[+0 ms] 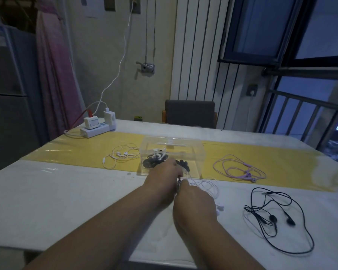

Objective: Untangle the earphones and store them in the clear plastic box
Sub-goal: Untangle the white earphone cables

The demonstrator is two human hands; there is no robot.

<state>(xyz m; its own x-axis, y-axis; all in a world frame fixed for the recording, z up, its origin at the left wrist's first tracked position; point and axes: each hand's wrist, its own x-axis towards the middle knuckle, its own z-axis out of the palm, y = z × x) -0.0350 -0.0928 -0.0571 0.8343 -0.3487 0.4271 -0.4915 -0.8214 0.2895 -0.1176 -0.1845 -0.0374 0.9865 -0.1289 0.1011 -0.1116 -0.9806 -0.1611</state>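
Note:
The clear plastic box (pixel 193 151) stands on the yellow strip in the middle of the table, with black and white earphones (pixel 156 156) inside. Just in front of it my left hand (pixel 162 180) and my right hand (pixel 193 201) meet, both pinching a thin white earphone cable (pixel 207 185) whose loops spill to the right; its white earbuds (pixel 220 208) lie beside my right hand. A pinkish-white pair (pixel 121 154) lies left of the box, a purple pair (pixel 240 168) right of it, and a black pair (pixel 273 217) at the near right.
A white power strip (pixel 98 129) with chargers and cables sits at the table's far left corner. A grey chair (pixel 189 114) stands behind the far edge. The near table edge (pixel 160 262) runs under my forearms. Window railing is at the right.

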